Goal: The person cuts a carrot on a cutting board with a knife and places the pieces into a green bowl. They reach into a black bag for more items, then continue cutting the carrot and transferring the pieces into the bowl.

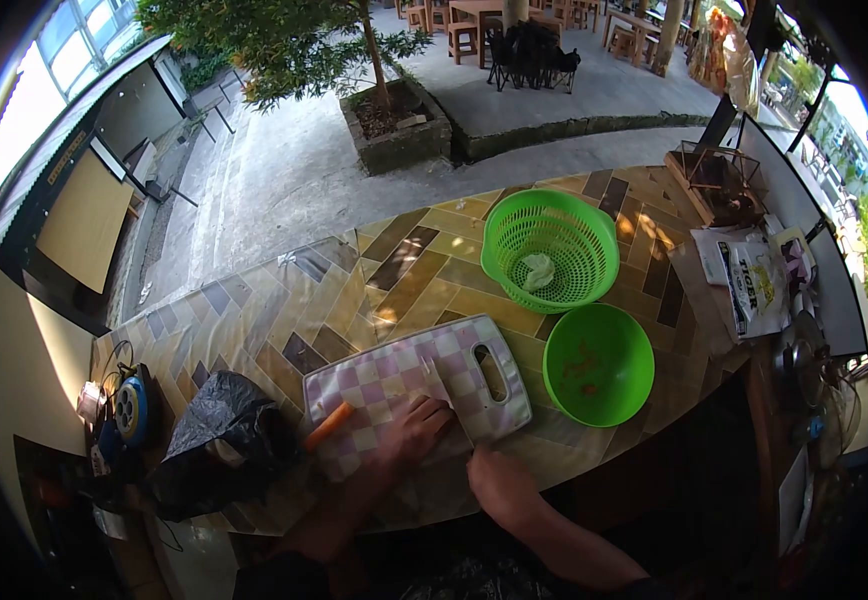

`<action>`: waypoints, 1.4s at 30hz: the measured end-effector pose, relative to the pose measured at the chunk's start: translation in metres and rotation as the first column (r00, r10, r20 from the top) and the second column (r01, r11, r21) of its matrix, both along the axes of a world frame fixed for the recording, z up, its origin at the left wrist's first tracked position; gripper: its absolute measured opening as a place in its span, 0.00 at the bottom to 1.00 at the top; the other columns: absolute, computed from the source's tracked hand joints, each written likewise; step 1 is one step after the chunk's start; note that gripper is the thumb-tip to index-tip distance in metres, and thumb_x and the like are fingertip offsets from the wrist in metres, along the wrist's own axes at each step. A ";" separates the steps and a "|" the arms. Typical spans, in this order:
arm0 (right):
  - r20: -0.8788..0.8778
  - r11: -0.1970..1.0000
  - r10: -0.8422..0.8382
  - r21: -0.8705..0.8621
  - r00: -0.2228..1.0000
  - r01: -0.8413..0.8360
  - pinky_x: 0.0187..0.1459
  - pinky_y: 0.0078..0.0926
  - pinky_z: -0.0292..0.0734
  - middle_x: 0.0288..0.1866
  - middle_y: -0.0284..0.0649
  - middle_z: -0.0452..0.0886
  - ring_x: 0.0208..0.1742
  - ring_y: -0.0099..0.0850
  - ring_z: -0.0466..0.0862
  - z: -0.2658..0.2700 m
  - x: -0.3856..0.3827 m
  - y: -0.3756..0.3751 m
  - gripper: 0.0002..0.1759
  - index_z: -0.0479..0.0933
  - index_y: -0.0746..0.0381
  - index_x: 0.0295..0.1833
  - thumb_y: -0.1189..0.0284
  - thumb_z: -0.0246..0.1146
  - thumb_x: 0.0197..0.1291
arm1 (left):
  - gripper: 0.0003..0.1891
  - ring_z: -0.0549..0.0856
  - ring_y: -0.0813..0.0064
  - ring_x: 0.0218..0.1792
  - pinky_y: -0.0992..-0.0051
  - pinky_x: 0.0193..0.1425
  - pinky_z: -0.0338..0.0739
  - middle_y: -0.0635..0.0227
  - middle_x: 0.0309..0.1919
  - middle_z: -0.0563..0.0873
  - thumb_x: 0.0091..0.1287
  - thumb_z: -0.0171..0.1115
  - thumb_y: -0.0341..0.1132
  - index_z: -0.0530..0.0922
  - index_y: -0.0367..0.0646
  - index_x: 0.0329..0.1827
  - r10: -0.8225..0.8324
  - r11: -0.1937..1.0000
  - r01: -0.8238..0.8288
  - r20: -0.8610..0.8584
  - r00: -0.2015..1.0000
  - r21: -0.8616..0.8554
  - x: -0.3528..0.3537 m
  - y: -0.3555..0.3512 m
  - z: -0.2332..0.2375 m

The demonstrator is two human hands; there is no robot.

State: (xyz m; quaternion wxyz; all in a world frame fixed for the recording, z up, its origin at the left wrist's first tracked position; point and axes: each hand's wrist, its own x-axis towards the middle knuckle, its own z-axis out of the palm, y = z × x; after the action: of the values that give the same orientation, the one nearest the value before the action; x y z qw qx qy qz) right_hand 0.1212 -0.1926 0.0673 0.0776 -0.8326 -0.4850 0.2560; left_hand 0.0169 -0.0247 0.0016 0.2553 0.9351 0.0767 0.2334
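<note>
A pink-and-white checked cutting board [464, 340] lies on the tiled counter. My left hand [416, 432] rests on it, fingers curled together over something too small or hidden to name. My right hand [499, 482] is closed around the handle of a knife [446, 392] at the board's near right edge; its blade slants up and left across the board, just right of my left fingers. An orange carrot [330, 426] lies over the board's left edge.
A green colander [551, 215] with a pale piece inside and a green bowl [624, 350] holding small orange bits stand right of the board. A black plastic bag [224, 420] and a blue cord reel [132, 410] are left. Packets [754, 285] lie far right.
</note>
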 end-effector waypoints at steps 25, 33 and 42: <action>-0.118 0.997 -0.072 0.024 0.990 0.075 0.42 0.54 0.85 0.36 0.56 0.88 0.40 0.54 0.90 0.003 0.004 0.011 0.12 0.75 0.66 0.46 0.67 0.54 0.73 | 0.14 0.84 0.58 0.52 0.63 0.57 0.81 0.58 0.50 0.84 0.62 0.65 0.27 0.83 0.36 0.50 0.022 0.997 -0.019 -0.037 0.999 0.075 -0.002 -0.004 -0.002; -0.102 0.995 -0.083 0.046 0.991 0.088 0.41 0.53 0.85 0.36 0.57 0.87 0.40 0.55 0.89 -0.008 0.004 0.020 0.13 0.75 0.68 0.46 0.68 0.54 0.73 | 0.13 0.84 0.58 0.52 0.64 0.57 0.81 0.59 0.49 0.84 0.63 0.64 0.28 0.82 0.37 0.51 0.020 0.996 -0.017 -0.026 0.999 0.090 -0.003 -0.003 0.001; -0.055 0.996 -0.033 0.077 0.998 0.037 0.41 0.50 0.87 0.37 0.53 0.89 0.40 0.52 0.91 -0.013 0.006 0.025 0.12 0.75 0.69 0.49 0.69 0.54 0.73 | 0.14 0.84 0.60 0.50 0.66 0.54 0.82 0.62 0.48 0.84 0.59 0.64 0.29 0.84 0.39 0.49 0.071 0.985 -0.073 0.017 0.997 0.154 -0.004 -0.008 -0.003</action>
State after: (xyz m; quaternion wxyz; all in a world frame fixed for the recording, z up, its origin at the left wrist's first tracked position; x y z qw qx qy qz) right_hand 0.1273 -0.1680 0.0541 0.1274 -0.8300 -0.4779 0.2579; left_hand 0.0132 -0.0324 -0.0017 0.1738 0.9474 0.0907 0.2529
